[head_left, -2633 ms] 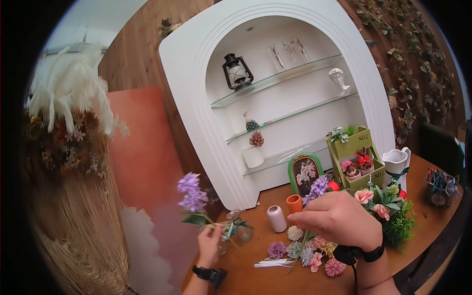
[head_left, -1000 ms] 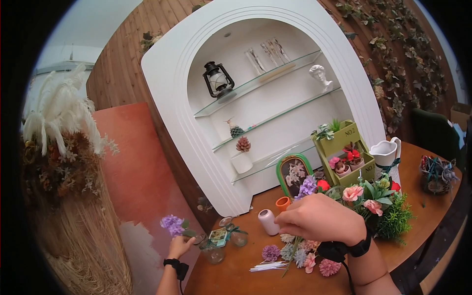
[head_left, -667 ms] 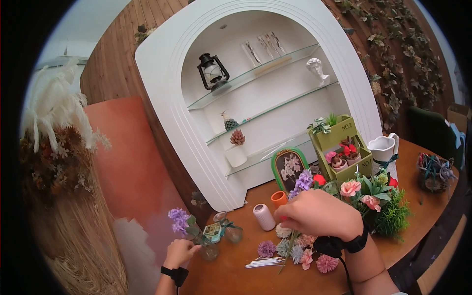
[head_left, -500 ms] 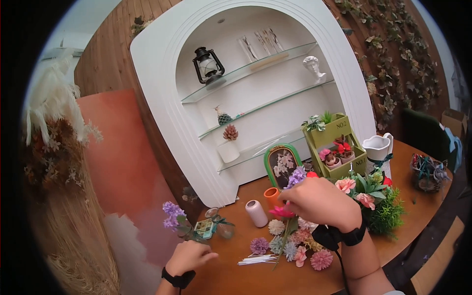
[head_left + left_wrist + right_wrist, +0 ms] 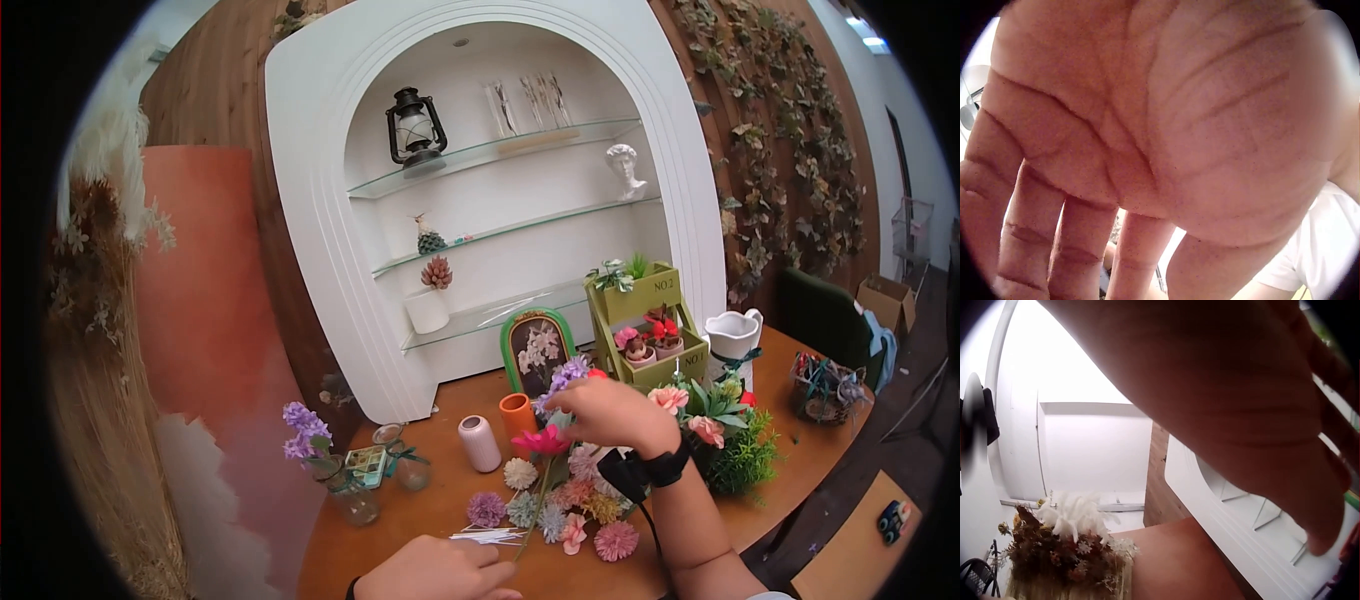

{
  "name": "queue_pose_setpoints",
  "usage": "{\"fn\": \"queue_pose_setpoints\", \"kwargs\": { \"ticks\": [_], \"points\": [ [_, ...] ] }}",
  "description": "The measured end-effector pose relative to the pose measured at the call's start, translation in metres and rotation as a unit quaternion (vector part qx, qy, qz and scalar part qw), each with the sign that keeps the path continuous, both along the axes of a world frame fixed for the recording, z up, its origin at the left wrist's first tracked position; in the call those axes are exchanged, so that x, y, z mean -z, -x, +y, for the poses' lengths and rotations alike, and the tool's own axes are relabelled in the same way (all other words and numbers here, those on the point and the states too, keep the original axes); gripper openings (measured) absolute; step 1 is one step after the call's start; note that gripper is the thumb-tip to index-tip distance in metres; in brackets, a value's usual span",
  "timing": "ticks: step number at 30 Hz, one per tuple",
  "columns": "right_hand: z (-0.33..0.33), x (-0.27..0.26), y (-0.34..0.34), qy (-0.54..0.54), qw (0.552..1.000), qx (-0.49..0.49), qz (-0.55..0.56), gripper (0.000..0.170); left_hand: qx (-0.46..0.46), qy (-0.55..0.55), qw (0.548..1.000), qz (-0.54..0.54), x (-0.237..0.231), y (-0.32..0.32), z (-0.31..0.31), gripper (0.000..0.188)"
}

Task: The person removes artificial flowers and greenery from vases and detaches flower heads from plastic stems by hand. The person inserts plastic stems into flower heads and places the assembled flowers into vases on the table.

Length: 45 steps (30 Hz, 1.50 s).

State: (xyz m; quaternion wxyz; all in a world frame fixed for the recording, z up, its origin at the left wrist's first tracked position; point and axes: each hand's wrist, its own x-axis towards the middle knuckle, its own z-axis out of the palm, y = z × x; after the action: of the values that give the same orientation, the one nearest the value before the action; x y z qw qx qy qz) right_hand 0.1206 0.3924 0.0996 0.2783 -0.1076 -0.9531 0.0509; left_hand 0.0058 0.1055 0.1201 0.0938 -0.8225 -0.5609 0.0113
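Observation:
In the head view my right hand point(image 5: 615, 412) pinches flowers over the table. A purple flower point(image 5: 567, 375) shows above its fingertips and a magenta flower point(image 5: 541, 440) below them, where a long green stem slants down. Just what lies between the fingertips is hidden. My left hand point(image 5: 435, 572) is low at the front edge of the view, fingers pointing right beside the stem's lower end. In the left wrist view its palm point(image 5: 1141, 125) is bare, with the fingers extended. Another purple flower point(image 5: 305, 432) stands in a glass jar point(image 5: 354, 503) at the left.
Loose flower heads point(image 5: 575, 500) and white sticks point(image 5: 488, 536) lie between my hands. Behind them stand a pink vase point(image 5: 479, 445), an orange pot point(image 5: 516, 420), a framed picture point(image 5: 538, 350) and a green planter point(image 5: 650, 290). A white pitcher point(image 5: 733, 340) stands at the right.
My left hand has let go of the purple flower, which now stands in the left jar, and has moved right towards the stem. The magenta flower has come into sight below my right hand.

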Motion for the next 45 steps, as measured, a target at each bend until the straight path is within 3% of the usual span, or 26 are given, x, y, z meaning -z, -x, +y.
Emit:
{"fn": "queue_pose_setpoints", "kwargs": {
  "ticks": [2,6,11,14,15,19,24,33,37,40,42,45],
  "points": [
    [0.005,0.007,0.015,0.028,0.996,0.019,-0.086,0.056,0.003,-0.015,1.0,-0.02,0.004,0.002,-0.004,0.023],
    [0.015,0.033,0.034,0.023,0.996,0.003,-0.081,0.06,0.006,-0.028,0.999,-0.04,0.007,0.01,-0.008,0.023],
    [0.001,0.025,0.049,0.005,0.981,0.023,-0.195,0.043,0.031,-0.035,0.996,-0.072,0.016,0.026,-0.009,0.022],
    [-0.005,0.024,0.051,-0.036,0.991,-0.009,-0.128,0.022,0.05,-0.072,0.992,-0.094,0.016,0.03,-0.012,0.024],
    [-0.007,0.022,0.05,-0.047,0.988,-0.017,-0.146,0.022,0.041,-0.084,0.989,-0.111,0.017,0.031,-0.012,0.024],
    [-0.024,0.002,0.043,-0.065,0.996,-0.059,-0.02,0.019,0.053,-0.114,0.984,-0.128,0.019,0.036,-0.014,0.025],
    [-0.04,-0.016,0.031,-0.061,0.994,-0.019,0.092,0.02,0.04,-0.094,0.988,-0.119,0.018,0.044,-0.015,0.025],
    [-0.029,-0.018,0.024,-0.036,0.929,-0.005,0.368,0.023,0.05,-0.104,0.984,-0.135,0.016,0.047,-0.018,0.025],
    [-0.04,-0.022,0.024,-0.09,0.911,-0.008,0.402,0.023,0.047,-0.095,0.987,-0.124,0.018,0.05,-0.016,0.023],
    [-0.048,-0.023,0.02,-0.146,0.898,0.008,0.416,0.023,0.052,-0.148,0.981,-0.114,0.023,0.055,-0.01,0.034],
    [-0.056,-0.024,0.018,-0.153,0.889,-0.003,0.432,0.022,-0.012,-0.043,0.993,-0.112,0.017,0.058,-0.006,0.033],
    [-0.062,-0.024,0.014,-0.155,0.878,-0.029,0.451,0.022,-0.03,-0.053,0.993,-0.096,0.014,0.06,-0.003,0.036]
  ]
}}
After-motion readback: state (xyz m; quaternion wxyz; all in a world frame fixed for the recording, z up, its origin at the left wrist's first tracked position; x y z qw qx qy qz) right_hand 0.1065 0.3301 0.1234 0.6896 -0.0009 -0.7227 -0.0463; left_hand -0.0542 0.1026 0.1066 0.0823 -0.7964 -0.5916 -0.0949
